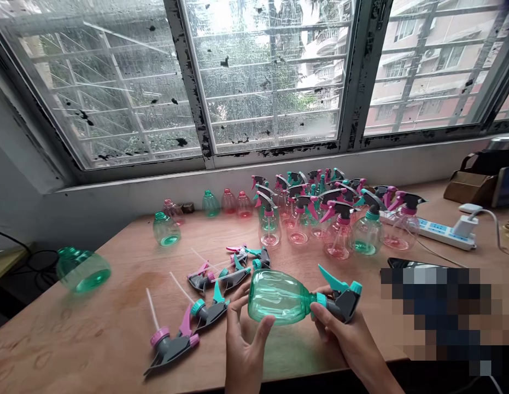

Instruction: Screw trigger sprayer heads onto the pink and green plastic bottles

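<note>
A broad grey metal window frame with flaked dark patches is spread across the top of the frame, above a reddish-brown wooden table. At right of centre, a crowd of rounded, transparent pink and green plastic spray bottles is gathered, fitted with pink or teal triggers. Along the left and upper middle of the table, transparent open-necked bottles in green and pink are placed.

In the lower middle, a transparent green rounded plastic bottle is held sideways above the table, its base turned left. The base end is grasped between the thumb and fingers of the left hand. At the neck, the collar of a grey-and-teal plastic spray head is gripped by the right hand; how tightly it is screwed cannot be told.

Left of the hands, loose grey spray heads with pink or teal parts are scattered, some with white tubes raised. At right, a long white power strip with blue-tinted sockets is laid; its markings are too small to be read. A white plug is seated in it. Any lettering under the pixelated patch at lower right is hidden.
</note>
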Demonstrator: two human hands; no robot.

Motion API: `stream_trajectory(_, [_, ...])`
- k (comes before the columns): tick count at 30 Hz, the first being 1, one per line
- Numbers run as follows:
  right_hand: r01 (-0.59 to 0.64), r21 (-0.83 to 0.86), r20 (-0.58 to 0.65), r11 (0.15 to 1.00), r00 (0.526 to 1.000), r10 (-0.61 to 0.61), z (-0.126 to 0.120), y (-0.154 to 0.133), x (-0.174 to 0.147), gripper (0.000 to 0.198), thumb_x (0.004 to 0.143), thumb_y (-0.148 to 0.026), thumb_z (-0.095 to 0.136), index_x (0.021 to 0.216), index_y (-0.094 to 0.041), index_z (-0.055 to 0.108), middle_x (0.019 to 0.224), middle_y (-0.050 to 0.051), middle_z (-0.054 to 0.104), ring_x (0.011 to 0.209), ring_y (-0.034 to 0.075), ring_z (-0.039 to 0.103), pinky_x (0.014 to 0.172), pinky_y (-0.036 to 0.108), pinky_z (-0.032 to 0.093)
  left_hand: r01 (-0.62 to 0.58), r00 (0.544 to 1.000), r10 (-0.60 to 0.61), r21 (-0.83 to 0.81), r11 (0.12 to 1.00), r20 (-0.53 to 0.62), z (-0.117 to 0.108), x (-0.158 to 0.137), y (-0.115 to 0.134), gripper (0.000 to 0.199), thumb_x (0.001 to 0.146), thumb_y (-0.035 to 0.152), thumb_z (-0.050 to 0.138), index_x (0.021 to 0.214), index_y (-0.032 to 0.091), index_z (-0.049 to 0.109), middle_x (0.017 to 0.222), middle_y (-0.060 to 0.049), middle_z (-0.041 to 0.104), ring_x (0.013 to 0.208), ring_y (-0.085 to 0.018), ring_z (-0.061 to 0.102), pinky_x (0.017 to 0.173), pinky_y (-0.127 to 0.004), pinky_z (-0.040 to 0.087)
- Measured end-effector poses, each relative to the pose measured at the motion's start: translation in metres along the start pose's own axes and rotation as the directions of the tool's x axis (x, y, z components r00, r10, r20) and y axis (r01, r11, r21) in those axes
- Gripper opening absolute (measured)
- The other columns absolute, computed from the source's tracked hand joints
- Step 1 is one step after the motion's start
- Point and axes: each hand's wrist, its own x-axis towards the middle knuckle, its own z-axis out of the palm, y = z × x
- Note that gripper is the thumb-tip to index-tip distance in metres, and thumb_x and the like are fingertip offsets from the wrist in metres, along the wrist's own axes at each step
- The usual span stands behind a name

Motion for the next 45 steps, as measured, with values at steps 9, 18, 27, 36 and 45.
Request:
stream_trajectory(9, [-0.014,0.127,-0.061,0.992,0.998,0.022,-0.006,0.005,0.002,0.038,0.085,-0.051,0.082,0.099,-0.023,0.060,0.060,-0.005,0.066,0.044,0.010,0.052,0.044,0.021,0.037,-0.091,0.993,0.082,0.106,0.990,0.086,-0.006,0.003,-0.005,0.039,0.089,0.036,0.078,0.124,0.026,0.065,0.155,-0.012,0.050,0.147,-0.038,0.044,0.124,-0.058,0.031])
stream_trajectory(18, [0.034,0.113,-0.057,0.993,0.998,-0.028,0.001,-0.003,-0.001,0.036,0.080,-0.048,0.087,0.095,-0.021,0.068,0.059,-0.004,0.065,0.043,0.012,0.051,0.045,0.024,0.037,0.026,0.998,-0.026,-0.003,1.000,0.050,0.005,-0.003,0.009,0.044,0.086,0.048,0.079,0.118,0.023,0.064,0.155,-0.014,0.051,0.147,-0.039,0.045,0.122,-0.055,0.036])
stream_trajectory(27, [0.097,0.264,-0.194,0.960,0.980,-0.045,-0.004,-0.002,0.001,0.034,0.079,-0.043,0.090,0.092,-0.022,0.066,0.061,-0.005,0.065,0.049,0.012,0.057,0.043,0.021,0.044,0.021,0.993,-0.032,0.102,0.995,0.113,0.006,0.048,0.033,0.057,0.100,0.069,0.041,0.123,0.022,0.064,0.157,-0.014,0.051,0.145,-0.034,0.050,0.118,-0.049,0.043])
stream_trajectory(36, [0.137,0.332,-0.220,0.933,0.973,-0.065,0.000,-0.010,0.000,0.031,0.080,-0.040,0.089,0.091,-0.022,0.067,0.063,-0.006,0.058,0.053,0.012,0.054,0.043,0.020,0.045,-0.092,0.974,-0.052,0.593,0.800,0.222,0.054,0.162,0.021,0.035,0.099,0.032,0.068,0.131,0.018,0.062,0.138,-0.011,0.063,0.119,-0.029,0.065,0.100,-0.053,0.055])
stream_trajectory(45, [0.065,0.283,-0.206,0.957,0.979,-0.005,-0.006,0.000,0.002,0.036,0.078,-0.046,0.089,0.094,-0.023,0.065,0.062,-0.005,0.066,0.049,0.014,0.056,0.042,0.022,0.044,-0.247,0.930,-0.100,0.801,0.545,0.355,0.080,0.162,0.011,0.031,0.101,0.032,0.065,0.128,0.019,0.064,0.134,-0.010,0.065,0.113,-0.027,0.068,0.096,-0.048,0.058])
